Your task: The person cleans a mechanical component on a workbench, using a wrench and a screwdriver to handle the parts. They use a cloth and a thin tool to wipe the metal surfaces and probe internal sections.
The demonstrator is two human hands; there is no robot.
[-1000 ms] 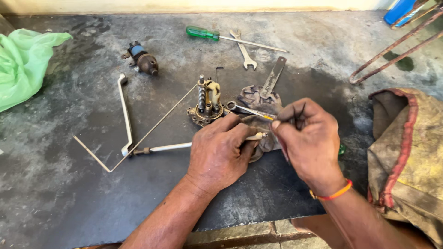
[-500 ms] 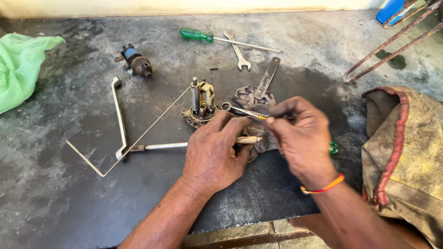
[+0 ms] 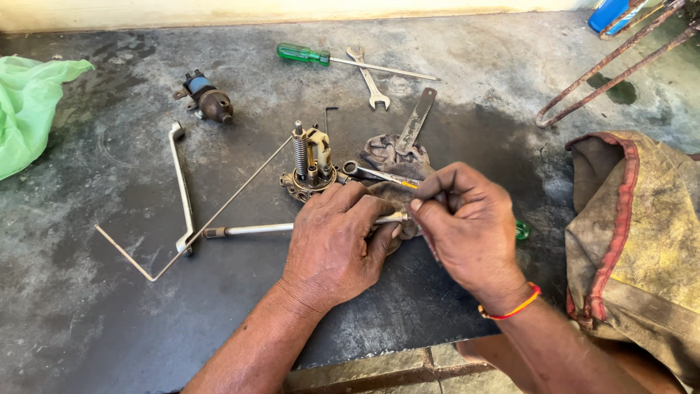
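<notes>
The rod (image 3: 292,228) lay flat on the tabletop (image 3: 109,321), its right end under the left hand (image 3: 337,244), which was clenched down over it. The right hand (image 3: 467,226) pinched a thin tool (image 3: 379,175) whose ring tip reached toward the spring part (image 3: 310,164). Fingertips of both hands met at the rod's end. A dirty rag (image 3: 386,155) lay under and behind the hands, touching the spring part's base. A red-orange band sat on the right wrist.

Tabletop was dark, stained, greasy metal or stone, paler and dusty toward the back; a pale wall edge ran along the top. A rusty strip showed at the front edge.

Around: bent wire (image 3: 211,211) crossing a white lever (image 3: 182,190), left of the rod. Small motor-like part (image 3: 208,102) further back left. Green bag (image 3: 29,109) at far left. Green-handled screwdriver (image 3: 343,60) and spanner (image 3: 367,76) at the back, well apart from the hands. Flat metal bar (image 3: 415,120) resting on the rag. Small green piece (image 3: 522,230) just right of the right hand. Dirty sack (image 3: 642,241) at right. Rusty rods (image 3: 612,66) and blue object (image 3: 607,13) at far right corner. The hands hid the rod's right end.
</notes>
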